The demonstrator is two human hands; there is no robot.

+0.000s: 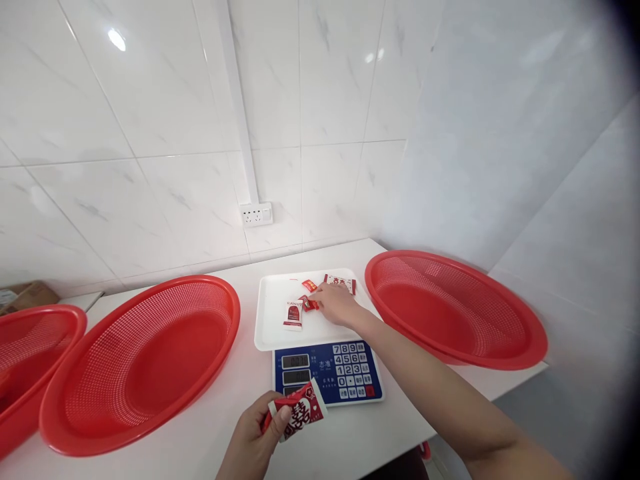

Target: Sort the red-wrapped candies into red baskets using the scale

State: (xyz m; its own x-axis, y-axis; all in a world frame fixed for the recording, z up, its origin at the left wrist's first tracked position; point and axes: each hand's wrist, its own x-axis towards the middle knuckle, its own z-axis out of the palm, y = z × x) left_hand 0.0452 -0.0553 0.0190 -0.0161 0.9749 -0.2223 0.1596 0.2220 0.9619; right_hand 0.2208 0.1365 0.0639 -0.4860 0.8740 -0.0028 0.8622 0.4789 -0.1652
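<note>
Near the table's front, my left hand [253, 433] is closed around candy packets [303, 412], red and white with dark printed characters. My right hand [336, 303] reaches over the white weighing tray [271, 297], its fingers pinched at a small red wrapped candy [309, 304]. Left of those fingertips lies a white packet [293, 315] with a red design. Another small red candy [310, 285] rests just behind. A red-and-white packet [345, 283] is partly hidden by my right hand. The tray sits on a digital scale [327, 367] with a blue keypad panel.
Red perforated baskets stand on both sides: one at the right [520, 340], one left of the scale [220, 300], another at the far left edge [75, 320]. A cardboard box [37, 293] is behind that. A power socket [257, 214] is on the tiled wall.
</note>
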